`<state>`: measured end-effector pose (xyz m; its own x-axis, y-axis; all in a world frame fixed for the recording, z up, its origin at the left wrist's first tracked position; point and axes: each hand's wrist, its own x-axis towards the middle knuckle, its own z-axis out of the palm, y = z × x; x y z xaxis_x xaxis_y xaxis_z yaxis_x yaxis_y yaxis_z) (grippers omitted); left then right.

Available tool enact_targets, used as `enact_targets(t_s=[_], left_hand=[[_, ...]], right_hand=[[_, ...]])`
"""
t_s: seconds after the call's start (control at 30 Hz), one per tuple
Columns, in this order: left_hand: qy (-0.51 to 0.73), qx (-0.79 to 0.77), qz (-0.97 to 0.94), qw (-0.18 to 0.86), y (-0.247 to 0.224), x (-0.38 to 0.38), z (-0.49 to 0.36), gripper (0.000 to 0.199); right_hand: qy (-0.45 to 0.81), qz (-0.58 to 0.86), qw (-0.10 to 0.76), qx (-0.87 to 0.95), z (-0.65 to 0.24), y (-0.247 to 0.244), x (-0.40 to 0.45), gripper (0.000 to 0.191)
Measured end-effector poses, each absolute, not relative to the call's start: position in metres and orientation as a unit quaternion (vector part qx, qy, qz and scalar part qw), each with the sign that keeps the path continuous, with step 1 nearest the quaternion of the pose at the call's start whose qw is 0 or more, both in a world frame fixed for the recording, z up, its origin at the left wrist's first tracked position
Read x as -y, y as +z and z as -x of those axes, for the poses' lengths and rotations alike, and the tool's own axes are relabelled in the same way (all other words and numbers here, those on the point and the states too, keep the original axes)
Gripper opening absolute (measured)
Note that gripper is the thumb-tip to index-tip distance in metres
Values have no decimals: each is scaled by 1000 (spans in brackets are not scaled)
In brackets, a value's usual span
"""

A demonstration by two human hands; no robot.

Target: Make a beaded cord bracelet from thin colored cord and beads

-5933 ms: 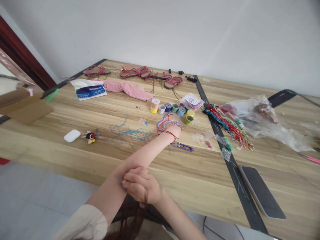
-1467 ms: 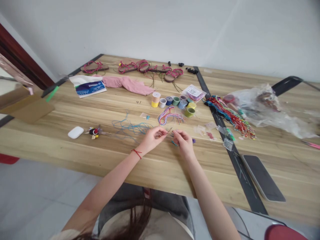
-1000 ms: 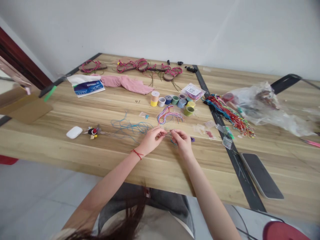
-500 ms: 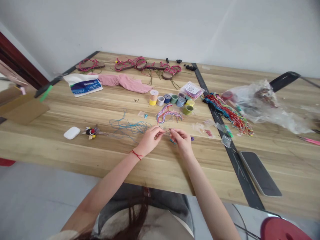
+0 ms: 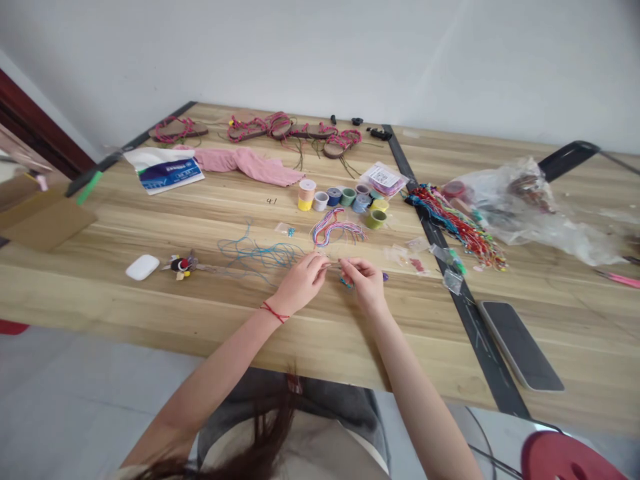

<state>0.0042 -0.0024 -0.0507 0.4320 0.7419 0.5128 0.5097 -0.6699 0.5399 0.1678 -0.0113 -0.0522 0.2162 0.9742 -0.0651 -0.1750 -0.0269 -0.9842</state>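
My left hand [image 5: 304, 280], with a red string at its wrist, is closed in a pinch on a thin cord [image 5: 334, 265]. Close beside it, my right hand [image 5: 364, 280] pinches the same cord, fingertips together. Part of the cord is hidden by the fingers. Blue strands [image 5: 260, 253] lie loose on the table left of my left hand. Under my right hand shows a bit of blue braided cord [image 5: 346, 283], and a small purple piece [image 5: 385, 277] sits just past its knuckles. A bundle of multicoloured threads [image 5: 333, 230] lies beyond both hands.
Several thread spools [image 5: 348, 197] stand behind the bundle. Small bags of beads [image 5: 417, 265] lie to the right, near a phone [image 5: 521, 347] and a heap of coloured cords [image 5: 465, 230]. At left are a white case [image 5: 143, 267] and a beaded ornament [image 5: 181, 265]. Sandals [image 5: 250, 129] line the back.
My left hand has rolled slightly, its fingers now more over the cord. My right hand stays almost in place. The view has shifted very slightly.
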Motion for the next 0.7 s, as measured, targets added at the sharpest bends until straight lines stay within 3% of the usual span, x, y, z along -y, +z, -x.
enact_targets(t_s=[0.17,0.47,0.7], left_hand=[[387,-382,-827,143,-49,6,-7,48],[378,-343,-860,24,-45,3,2,24],[396,-342,-852,7,-47,3,6,22]], right_hand=[[498,520,572,393,-167,-51,11,40],[521,514,529,430,-167,-48,14,36],[540,504,513,437,-164,-43,15,36]])
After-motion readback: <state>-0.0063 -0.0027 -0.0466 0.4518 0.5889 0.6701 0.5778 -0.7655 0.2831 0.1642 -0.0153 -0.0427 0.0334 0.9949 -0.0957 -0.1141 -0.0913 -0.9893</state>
